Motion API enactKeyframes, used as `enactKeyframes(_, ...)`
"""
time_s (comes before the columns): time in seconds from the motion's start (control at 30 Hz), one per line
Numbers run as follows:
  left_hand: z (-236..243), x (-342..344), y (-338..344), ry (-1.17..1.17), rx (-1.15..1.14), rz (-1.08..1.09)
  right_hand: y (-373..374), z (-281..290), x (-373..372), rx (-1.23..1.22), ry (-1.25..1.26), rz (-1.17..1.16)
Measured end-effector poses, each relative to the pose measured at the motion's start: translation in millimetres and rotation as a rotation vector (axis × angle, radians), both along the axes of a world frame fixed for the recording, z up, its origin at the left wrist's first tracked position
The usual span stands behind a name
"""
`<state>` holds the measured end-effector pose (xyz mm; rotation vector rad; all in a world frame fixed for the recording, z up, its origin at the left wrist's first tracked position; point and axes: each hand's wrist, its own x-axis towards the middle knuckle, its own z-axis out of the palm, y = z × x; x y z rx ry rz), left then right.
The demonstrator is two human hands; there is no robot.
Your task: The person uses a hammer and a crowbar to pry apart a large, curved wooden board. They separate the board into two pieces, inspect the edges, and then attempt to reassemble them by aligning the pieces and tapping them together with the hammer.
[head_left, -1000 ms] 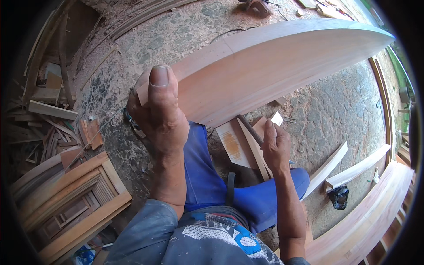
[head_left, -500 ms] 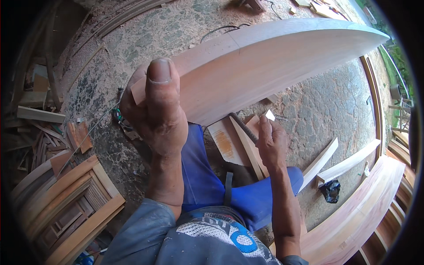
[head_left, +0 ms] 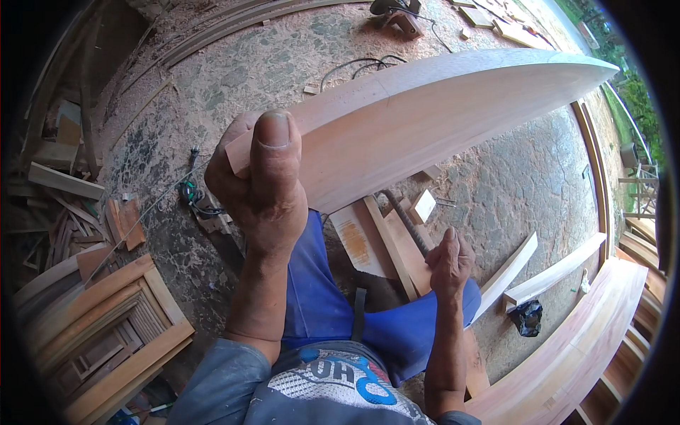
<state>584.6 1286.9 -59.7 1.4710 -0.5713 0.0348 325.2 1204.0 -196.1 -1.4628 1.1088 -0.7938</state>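
Note:
A long, pale curved board (head_left: 425, 113) slants from the middle up to the upper right, raised above the floor and tapering to a point at its far end. My left hand (head_left: 263, 177) is closed around its near left end, thumb on top and fingers behind the wood. My right hand (head_left: 451, 263) is closed, lower and to the right, on a slim dark rasp (head_left: 405, 221) with a rough surface. The rasp's far tip lies just below the board's lower edge, and its handle is hidden in the fist. Wooden offcuts (head_left: 363, 239) lie beneath it between my knees.
Wooden frames (head_left: 127, 333) are stacked at the lower left, scrap wood above them. A wide curved panel (head_left: 567, 347) lies at the lower right, near two pale strips (head_left: 556, 273) and a black plastic bag (head_left: 526, 319). A corded power tool (head_left: 400, 18) sits at the far side.
My right hand and the rasp have drawn back toward me and slightly right, uncovering a small pale block. The board and my left hand have shifted slightly in view.

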Motion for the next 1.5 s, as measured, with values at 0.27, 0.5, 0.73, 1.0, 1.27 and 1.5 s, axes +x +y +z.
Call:
enactKeyframes(0.27, -13, 8, 4, -0.097, -0.027, -0.093, -6, 7, 20, 0.093, 0.029, 0.102)
enactKeyframes(0.5, -6, 12, 3, -0.063, -0.065, -0.182, -5, 13, 43, 0.083, 0.177, 0.162)
enactKeyframes(0.73, 4, -4, 4, -0.007, -0.046, -0.153, 23, -13, 18, -0.103, 0.284, 0.196)
enactKeyframes(1.0, 12, -12, 12, -0.007, 0.162, -0.053, 12, -1, 25, -0.15, 0.401, 0.319)
enactKeyframes(1.27, 7, -23, 3, 0.018, 0.104, 0.025, 21, 19, 22, -0.016, 0.495, 0.311)
enactKeyframes(1.5, -5, -24, -3, 0.141, -0.079, 0.161, 29, -8, -8, -0.206, 0.299, 0.305)
